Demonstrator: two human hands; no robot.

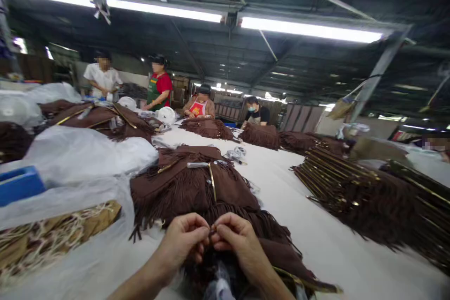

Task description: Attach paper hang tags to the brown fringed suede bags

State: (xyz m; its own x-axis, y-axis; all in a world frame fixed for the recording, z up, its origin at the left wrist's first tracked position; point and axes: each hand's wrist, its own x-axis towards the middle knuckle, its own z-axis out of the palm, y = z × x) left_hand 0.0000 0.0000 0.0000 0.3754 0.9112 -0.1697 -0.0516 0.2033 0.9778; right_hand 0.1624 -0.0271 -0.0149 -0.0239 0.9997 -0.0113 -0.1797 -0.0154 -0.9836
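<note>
On my feed, fingers of my left hand (pixel 180 240) and right hand (pixel 236 240) pinch narrowly at a small dark piece (pixel 212 231), just beside fringed brown fabric (pixel 228 190); this handling looks unfinished. Whether the stacks (pixel 351 197) on the surface (pixel 284 187) are done, I can't tell.

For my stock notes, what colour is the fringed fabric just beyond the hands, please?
The fringed fabric is dark brown (head view).

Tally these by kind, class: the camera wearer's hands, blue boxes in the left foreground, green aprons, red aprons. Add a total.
Hands (left hand, right hand): 2
Blue box: 1
Green apron: 1
Red apron: 1
Total: 5
</note>
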